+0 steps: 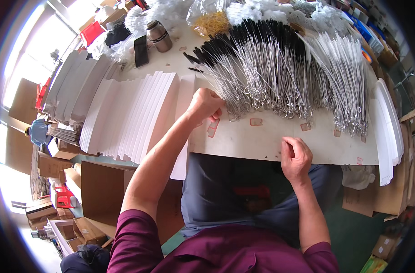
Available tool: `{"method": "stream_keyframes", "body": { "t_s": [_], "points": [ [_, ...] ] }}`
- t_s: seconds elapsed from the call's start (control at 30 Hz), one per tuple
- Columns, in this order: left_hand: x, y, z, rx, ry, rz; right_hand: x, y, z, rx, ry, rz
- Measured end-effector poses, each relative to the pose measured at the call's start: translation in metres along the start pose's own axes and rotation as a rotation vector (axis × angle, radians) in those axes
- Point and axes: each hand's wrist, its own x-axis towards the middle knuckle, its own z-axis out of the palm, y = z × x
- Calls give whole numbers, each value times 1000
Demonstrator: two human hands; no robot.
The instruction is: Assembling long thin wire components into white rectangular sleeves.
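Note:
Thin wire brushes (pixel 275 73) with black bristles and looped metal ends lie in a wide heap across the table. A bundle of similar brushes with white bristles (pixel 341 77) lies at its right. My left hand (pixel 206 104) is closed at the heap's left edge, beside the wire ends; its fingertips are partly hidden, so what they pinch cannot be made out. My right hand (pixel 297 157) hovers at the table's front edge, fingers curled in, with nothing showing in it. A long white cardboard strip (pixel 182 154) lies under my left forearm and sticks out past the edge.
Rows of long white folded cardboard pieces (pixel 130 113) stand to the left, more (pixel 387 132) at the right edge. Farther back are a phone (pixel 141 51), a metal flask (pixel 159 36) and a bag of yellow pieces (pixel 210 22). Cardboard boxes (pixel 103 191) crowd the floor at left.

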Motion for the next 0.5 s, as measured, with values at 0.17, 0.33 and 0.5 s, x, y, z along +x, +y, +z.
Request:
{"method": "stream_keyframes", "body": {
  "t_s": [0.17, 0.33, 0.5],
  "points": [
    [-1, 1, 2, -41, -34, 7, 1, -3, -1, -19, -12, 14],
    [-11, 0, -4, -172, -36, -25, 0, -2, 0, 6, -11, 13],
    [-15, -11, -7, 102, 171, 333, 4, -9, -4, 140, -69, 226]
  ]
}}
